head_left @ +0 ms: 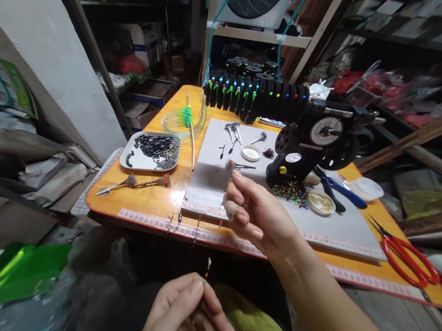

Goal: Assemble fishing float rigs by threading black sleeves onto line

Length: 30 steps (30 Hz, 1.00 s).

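Note:
Low in front of my lap, my left hand (182,316) pinches a thin beaded piece (208,267) between thumb and forefinger. An orange bead and a pale tip stick up from it; its lower part is hidden by the fingers. Above the board's front edge, my right hand (245,208) is closed with its fingers curled, thumb and forefinger together. Whatever it pinches, perhaps a fine line, is too small to make out. A tan wrap (231,208) covers one of its fingers. Just beyond its fingertips, a small orange-tipped bundle (240,166) lies on the grey board (209,186).
A black stand with spools (257,96) of line rises at the back. Loose coloured beads (290,192) lie at its foot. Left is a white tray (148,168) of small dark parts; right are blue-handled pliers (346,192) and red scissors (411,260). Short pieces hang at the table edge (132,217).

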### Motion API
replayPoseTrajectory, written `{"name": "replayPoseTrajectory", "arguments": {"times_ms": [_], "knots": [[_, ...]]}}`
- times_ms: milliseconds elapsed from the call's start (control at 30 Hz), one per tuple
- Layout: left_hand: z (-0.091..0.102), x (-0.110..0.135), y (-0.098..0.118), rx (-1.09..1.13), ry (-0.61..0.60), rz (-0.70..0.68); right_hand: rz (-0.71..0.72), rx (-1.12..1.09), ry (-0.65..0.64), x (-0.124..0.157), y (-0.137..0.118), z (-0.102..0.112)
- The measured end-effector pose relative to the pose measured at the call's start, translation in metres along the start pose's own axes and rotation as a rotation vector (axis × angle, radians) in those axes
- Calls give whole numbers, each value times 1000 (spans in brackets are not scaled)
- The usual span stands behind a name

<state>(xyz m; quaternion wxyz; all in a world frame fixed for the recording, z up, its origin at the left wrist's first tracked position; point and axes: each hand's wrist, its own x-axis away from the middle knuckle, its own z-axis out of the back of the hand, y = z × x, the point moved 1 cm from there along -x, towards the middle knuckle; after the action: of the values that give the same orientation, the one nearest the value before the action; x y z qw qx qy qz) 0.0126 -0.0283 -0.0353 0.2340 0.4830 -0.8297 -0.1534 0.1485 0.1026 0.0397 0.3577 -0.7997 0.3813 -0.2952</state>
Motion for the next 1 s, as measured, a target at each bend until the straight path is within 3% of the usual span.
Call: {"name": "replayPoseTrajectory", "arguments": {"times_ms": [267, 433, 500, 600, 733, 867, 1000], "knots": [[-4, -6, 0, -254, 178, -105, 56, 115, 41, 0, -1, 1], [5, -17, 5, -755, 389, -272, 150, 295, 99, 1, -7, 3], [9, -19, 10, -980, 422, -339, 151, 362, 106, 2, -10, 4], [5, -27, 23, -1180, 401, -486, 136, 421, 102, 3, -15, 4], [-16, -49, 44, -1130, 344, -757, 129, 428, 98, 6, -19, 1], [-33, -71, 53, -1083, 244, -756, 124, 382, 80, 8, -18, 1], [-36, -71, 52, -995, 168, -662, 76, 261, 40, 5, -13, 3]]}}
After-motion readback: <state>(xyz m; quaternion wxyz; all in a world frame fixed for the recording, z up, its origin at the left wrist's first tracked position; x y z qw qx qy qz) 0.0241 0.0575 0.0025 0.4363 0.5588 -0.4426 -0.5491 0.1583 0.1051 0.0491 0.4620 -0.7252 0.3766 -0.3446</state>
